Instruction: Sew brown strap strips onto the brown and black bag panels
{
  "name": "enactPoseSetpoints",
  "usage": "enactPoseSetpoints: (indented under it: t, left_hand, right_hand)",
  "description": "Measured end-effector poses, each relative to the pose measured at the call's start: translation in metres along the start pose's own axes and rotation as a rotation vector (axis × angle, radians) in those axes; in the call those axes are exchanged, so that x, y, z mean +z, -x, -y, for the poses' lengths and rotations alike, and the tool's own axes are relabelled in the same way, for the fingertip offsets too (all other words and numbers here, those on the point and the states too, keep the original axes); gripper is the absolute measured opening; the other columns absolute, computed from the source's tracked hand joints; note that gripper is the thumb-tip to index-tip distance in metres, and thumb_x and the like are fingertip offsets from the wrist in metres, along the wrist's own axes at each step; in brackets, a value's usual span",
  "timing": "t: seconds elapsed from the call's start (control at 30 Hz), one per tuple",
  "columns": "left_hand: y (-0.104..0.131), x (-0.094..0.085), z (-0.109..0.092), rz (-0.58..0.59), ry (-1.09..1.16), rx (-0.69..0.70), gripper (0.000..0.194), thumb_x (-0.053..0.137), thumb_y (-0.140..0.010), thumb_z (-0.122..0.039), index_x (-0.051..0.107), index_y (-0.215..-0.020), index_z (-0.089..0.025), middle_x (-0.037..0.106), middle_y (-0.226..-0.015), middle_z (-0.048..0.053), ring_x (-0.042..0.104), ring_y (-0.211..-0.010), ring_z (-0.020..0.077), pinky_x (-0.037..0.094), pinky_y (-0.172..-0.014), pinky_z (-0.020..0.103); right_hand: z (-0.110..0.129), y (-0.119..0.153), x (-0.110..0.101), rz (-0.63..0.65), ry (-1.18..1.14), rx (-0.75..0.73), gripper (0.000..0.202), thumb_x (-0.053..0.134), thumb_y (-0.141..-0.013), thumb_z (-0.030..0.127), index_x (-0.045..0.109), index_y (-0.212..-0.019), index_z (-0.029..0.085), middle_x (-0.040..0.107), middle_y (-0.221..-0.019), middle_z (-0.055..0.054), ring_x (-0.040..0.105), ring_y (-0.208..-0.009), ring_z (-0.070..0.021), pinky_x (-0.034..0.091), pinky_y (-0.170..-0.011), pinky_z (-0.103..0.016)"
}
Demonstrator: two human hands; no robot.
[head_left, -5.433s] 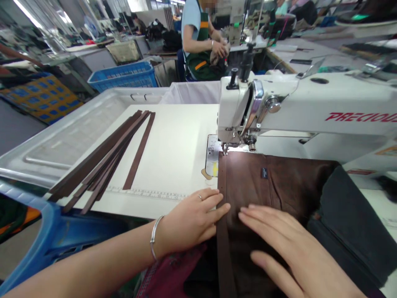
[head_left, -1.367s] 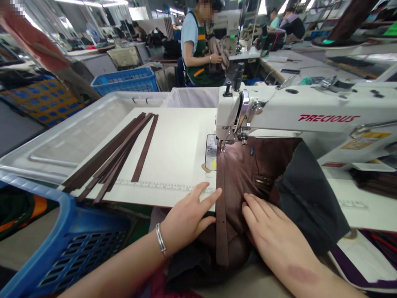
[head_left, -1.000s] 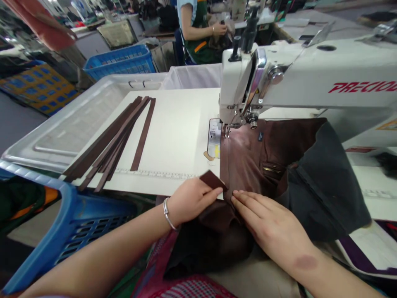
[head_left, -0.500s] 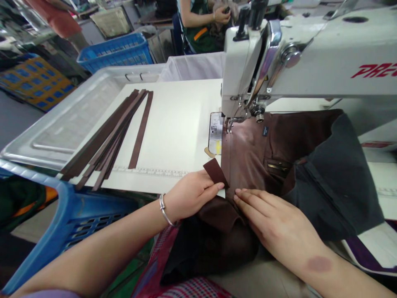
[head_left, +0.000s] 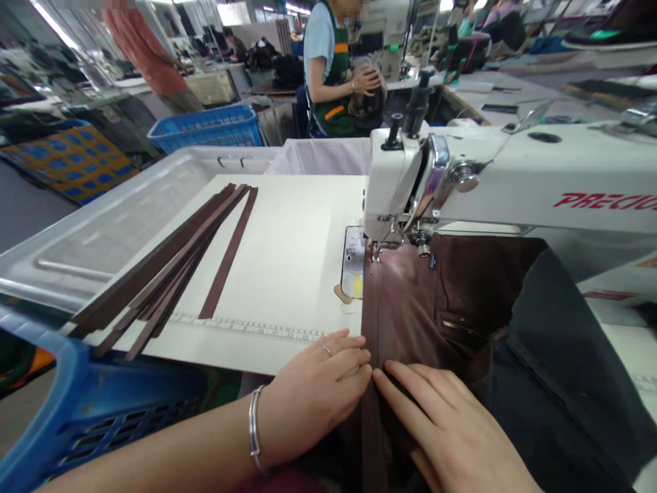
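Note:
A long brown strip (head_left: 370, 411) lies along the left edge of a brown leather piece (head_left: 405, 294), running from under the presser foot (head_left: 376, 252) of the sewing machine (head_left: 431, 171) down toward me. My left hand (head_left: 321, 380), a ring and bangle on it, has its fingers bent together at the strip's left edge; its thumb is hidden. Fingers stretched out, my right hand (head_left: 446, 421) rests on the leather just right of the strip. A zipper (head_left: 462, 329) and a small dark label (head_left: 433, 261) show on the leather. Dark grey fabric (head_left: 559, 363) is attached at right.
Several brown strips (head_left: 179, 267) lie on the white machine bed (head_left: 287, 260), beside a printed ruler (head_left: 256, 331). A clear plastic tub (head_left: 123, 198) and a blue basket (head_left: 128, 411) stand at left. A person (head_left: 331, 75) handles material behind the machine.
The strip's loose end, earlier held up and folded over in my left hand, now lies straight down along the leather edge. The camera view has tilted upward.

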State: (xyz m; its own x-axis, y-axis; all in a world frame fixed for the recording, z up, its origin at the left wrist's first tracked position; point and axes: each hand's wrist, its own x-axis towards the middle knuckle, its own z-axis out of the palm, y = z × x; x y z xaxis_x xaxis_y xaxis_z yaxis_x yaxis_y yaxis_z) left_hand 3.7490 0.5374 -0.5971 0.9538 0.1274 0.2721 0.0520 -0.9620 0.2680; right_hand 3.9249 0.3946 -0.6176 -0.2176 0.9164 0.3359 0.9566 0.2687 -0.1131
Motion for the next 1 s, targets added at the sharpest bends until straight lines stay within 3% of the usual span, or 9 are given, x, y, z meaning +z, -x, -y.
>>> enactPoseSetpoints:
  t: [0.37, 0.67, 1.0]
  left_hand:
    - [-0.015, -0.002, 0.018, 0.04, -0.013, 0.013, 0.02, 0.045, -0.094, -0.017, 0.061, -0.105, -0.012, 0.063, -0.113, 0.006, 0.053, -0.117, 0.0203, 0.038, -0.11, 0.04]
    - [-0.027, 0.002, 0.041, 0.102, -0.075, 0.029, 0.022, 0.046, -0.093, -0.016, 0.059, -0.111, -0.013, 0.06, -0.118, 0.007, 0.051, -0.12, 0.0197, 0.034, -0.112, 0.041]
    - [-0.046, 0.002, 0.061, 0.068, -0.108, 0.022, 0.019, 0.049, -0.093, -0.017, 0.063, -0.105, -0.014, 0.063, -0.113, 0.008, 0.056, -0.113, 0.0198, 0.038, -0.107, 0.041]
  right_hand:
    - [-0.021, -0.02, -0.004, 0.013, -0.014, -0.059, 0.046, 0.039, -0.082, 0.011, 0.058, -0.124, 0.015, 0.062, -0.12, -0.006, 0.054, -0.105, -0.0205, 0.049, -0.086, -0.034]
    - [-0.033, -0.035, 0.0, 0.065, 0.005, -0.046, 0.048, 0.042, -0.081, 0.008, 0.054, -0.128, 0.012, 0.059, -0.123, -0.009, 0.053, -0.108, -0.023, 0.05, -0.089, -0.04]
    - [-0.052, -0.05, 0.007, 0.153, 0.05, -0.028, 0.048, 0.05, -0.082, 0.008, 0.052, -0.13, 0.012, 0.057, -0.125, -0.009, 0.05, -0.11, -0.0234, 0.047, -0.094, -0.041]
